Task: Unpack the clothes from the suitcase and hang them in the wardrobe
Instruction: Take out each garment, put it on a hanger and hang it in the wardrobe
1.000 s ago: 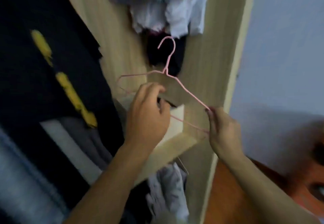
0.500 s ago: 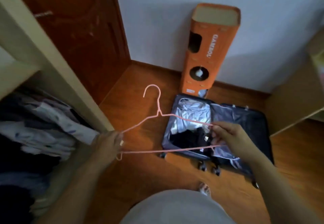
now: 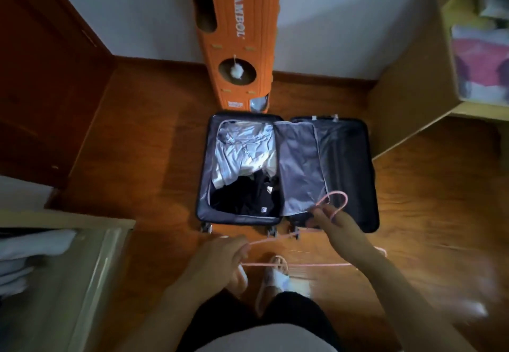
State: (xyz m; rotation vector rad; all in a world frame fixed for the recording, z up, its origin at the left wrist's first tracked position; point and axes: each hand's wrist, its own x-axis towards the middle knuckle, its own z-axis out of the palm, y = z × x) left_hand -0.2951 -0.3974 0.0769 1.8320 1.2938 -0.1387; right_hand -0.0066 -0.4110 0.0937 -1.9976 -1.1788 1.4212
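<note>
Wood floor [image 3: 154, 142], open suitcase [image 3: 344, 175] flat on it w/ clothes [image 3: 245, 156] in left half, orange box [image 3: 242, 35] standing behind, by wall.

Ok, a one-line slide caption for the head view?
Both hands, left and right, hold a pink hanger over an open suitcase of clothes.

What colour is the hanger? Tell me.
Pink, a thin wire hanger, held by both hands; the head view shows it.

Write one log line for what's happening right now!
left hand: holds hanger end | right hand: holds hanger near hook | suitcase: open, clothes inside
</note>
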